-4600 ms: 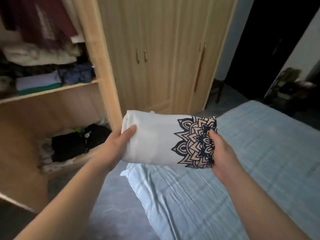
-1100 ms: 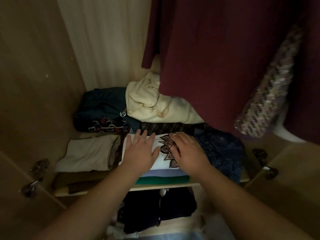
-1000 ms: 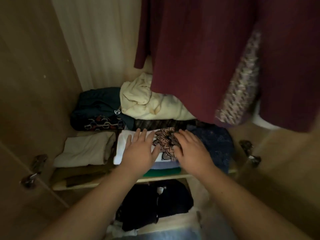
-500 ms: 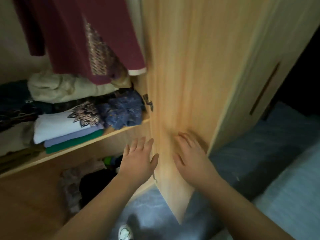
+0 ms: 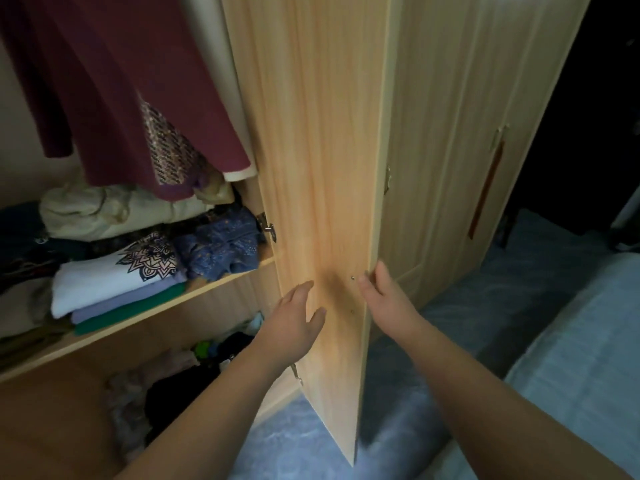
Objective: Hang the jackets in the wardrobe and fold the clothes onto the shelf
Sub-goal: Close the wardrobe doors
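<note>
Both hands [image 5: 294,323] off folded shirt [image 5: 114,278] — long axis along shelf [image 5: 221,280].

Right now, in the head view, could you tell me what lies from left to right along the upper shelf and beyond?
White printed shirt → blue dotted garment → open wardrobe door → closed wardrobe doors → bed.

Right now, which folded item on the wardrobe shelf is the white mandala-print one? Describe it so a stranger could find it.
Start at the open wardrobe door and look left to the upper shelf beneath the hanging maroon garment. The white folded top lies on a lilac piece and a green one, left of a crumpled blue garment. Only it bears a dark mandala print.
</note>
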The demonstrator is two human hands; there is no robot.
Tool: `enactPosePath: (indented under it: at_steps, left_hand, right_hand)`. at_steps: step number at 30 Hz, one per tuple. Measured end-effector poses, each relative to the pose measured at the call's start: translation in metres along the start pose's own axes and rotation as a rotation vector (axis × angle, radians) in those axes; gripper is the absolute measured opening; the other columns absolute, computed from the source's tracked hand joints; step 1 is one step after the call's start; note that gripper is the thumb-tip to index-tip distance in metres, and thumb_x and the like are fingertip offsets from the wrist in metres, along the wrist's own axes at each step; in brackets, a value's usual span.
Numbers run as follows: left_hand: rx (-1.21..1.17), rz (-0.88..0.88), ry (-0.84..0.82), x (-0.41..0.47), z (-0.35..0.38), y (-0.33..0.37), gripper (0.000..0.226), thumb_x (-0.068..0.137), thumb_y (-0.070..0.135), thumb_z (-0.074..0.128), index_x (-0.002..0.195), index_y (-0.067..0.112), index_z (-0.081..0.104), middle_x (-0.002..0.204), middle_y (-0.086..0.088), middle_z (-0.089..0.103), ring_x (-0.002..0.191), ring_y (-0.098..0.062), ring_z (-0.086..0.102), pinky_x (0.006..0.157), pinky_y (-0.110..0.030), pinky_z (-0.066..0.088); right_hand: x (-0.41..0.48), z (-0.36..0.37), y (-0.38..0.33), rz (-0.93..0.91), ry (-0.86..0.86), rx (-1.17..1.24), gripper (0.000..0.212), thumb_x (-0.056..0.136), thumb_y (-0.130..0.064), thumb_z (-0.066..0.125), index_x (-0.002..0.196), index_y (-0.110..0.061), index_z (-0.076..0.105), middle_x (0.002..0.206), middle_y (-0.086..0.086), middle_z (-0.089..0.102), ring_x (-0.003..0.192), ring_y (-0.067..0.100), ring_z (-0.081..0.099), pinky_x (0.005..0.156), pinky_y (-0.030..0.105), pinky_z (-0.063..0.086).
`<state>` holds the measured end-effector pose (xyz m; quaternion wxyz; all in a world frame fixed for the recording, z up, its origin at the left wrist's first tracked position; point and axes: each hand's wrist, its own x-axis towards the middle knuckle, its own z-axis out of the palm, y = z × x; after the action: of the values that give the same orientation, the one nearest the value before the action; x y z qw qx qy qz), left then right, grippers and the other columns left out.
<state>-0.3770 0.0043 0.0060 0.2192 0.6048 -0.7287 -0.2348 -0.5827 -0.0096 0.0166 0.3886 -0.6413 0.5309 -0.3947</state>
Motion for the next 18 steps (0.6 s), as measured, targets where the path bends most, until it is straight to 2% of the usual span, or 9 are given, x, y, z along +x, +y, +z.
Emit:
enactPosePath:
  at_steps: [2,4,5,7,8,10,12,15,18]
  left_hand:
    - [-0.113,-0.052,-0.037,-0.011,0.003,-0.018,0.065,0.101,0.043,0.052,0.156,0.028,0.022,0.157,-0.008,0.038,0.140,-0.024,0.041,0.112,-0.032,0.034]
    - [-0.167,-0.082,-0.084,-0.025,0.008,-0.037,0.070,0.098,0.044,0.057,0.156,0.032,0.020,0.146,-0.014,0.050,0.130,-0.028,0.051,0.107,-0.035,0.040]
    - [-0.199,-0.083,-0.102,-0.032,0.011,-0.047,0.073,0.097,0.042,0.060,0.157,0.032,0.020,0.145,-0.013,0.051,0.131,-0.025,0.051,0.110,-0.035,0.040]
    - [-0.309,-0.068,-0.113,-0.046,0.016,-0.064,0.073,0.097,0.038,0.062,0.157,0.030,0.021,0.150,-0.004,0.048,0.137,-0.016,0.046,0.115,-0.041,0.037]
    - [-0.368,-0.057,-0.098,-0.053,0.016,-0.074,0.071,0.097,0.037,0.061,0.157,0.029,0.022,0.151,-0.001,0.047,0.138,-0.013,0.046,0.114,-0.043,0.039]
    - [-0.464,-0.019,-0.046,-0.066,0.011,-0.093,0.063,0.101,0.041,0.055,0.155,0.030,0.027,0.149,0.003,0.049,0.136,-0.010,0.048,0.111,-0.041,0.043]
    - [-0.540,0.020,0.031,-0.077,0.000,-0.112,0.052,0.104,0.045,0.047,0.152,0.034,0.034,0.144,0.011,0.053,0.133,-0.007,0.051,0.109,-0.032,0.044]
    - [-0.576,0.022,0.207,-0.086,-0.026,-0.148,0.038,0.106,0.037,0.044,0.145,0.036,0.045,0.133,0.014,0.060,0.127,-0.010,0.056,0.105,-0.023,0.044]
    - [-0.594,-0.033,0.323,-0.087,-0.062,-0.189,0.033,0.106,0.027,0.044,0.136,0.038,0.052,0.128,0.021,0.062,0.121,-0.001,0.057,0.101,-0.015,0.041]
  right_hand:
    - [-0.002,0.011,0.003,-0.013,0.079,-0.052,0.017,0.102,-0.046,0.037,0.105,-0.034,0.049,0.102,-0.022,0.065,0.092,-0.009,0.060,0.084,0.033,0.048]
    - [-0.005,0.020,0.002,-0.050,0.081,-0.153,0.022,0.103,-0.043,0.034,0.098,-0.026,0.047,0.090,-0.009,0.065,0.082,0.005,0.062,0.079,0.041,0.052]
    - [-0.006,0.026,0.000,-0.077,0.057,-0.202,0.023,0.102,-0.043,0.034,0.095,-0.024,0.045,0.085,-0.004,0.064,0.077,0.010,0.061,0.077,0.045,0.052]
    - [-0.010,0.045,-0.009,-0.136,0.004,-0.261,0.023,0.098,-0.049,0.035,0.093,-0.028,0.043,0.077,-0.007,0.062,0.069,0.008,0.059,0.068,0.044,0.052]
    - [-0.012,0.059,-0.014,-0.165,-0.015,-0.263,0.023,0.096,-0.052,0.036,0.095,-0.031,0.044,0.079,-0.011,0.063,0.071,0.004,0.060,0.067,0.042,0.052]
    - [-0.011,0.093,-0.021,-0.211,-0.059,-0.219,0.021,0.094,-0.054,0.042,0.104,-0.038,0.048,0.095,-0.018,0.067,0.087,-0.001,0.065,0.076,0.037,0.055]
    - [-0.006,0.131,-0.025,-0.234,-0.118,-0.121,0.024,0.093,-0.052,0.048,0.116,-0.043,0.050,0.110,-0.018,0.067,0.101,0.001,0.066,0.085,0.037,0.056]
    - [0.010,0.186,-0.034,-0.259,-0.203,0.004,0.038,0.095,-0.041,0.052,0.129,-0.056,0.047,0.116,-0.026,0.061,0.111,-0.001,0.061,0.092,0.023,0.054]
    - [0.030,0.240,-0.047,-0.274,-0.301,-0.033,0.063,0.097,-0.020,0.053,0.139,-0.064,0.034,0.116,-0.036,0.054,0.115,-0.006,0.056,0.096,0.011,0.045]
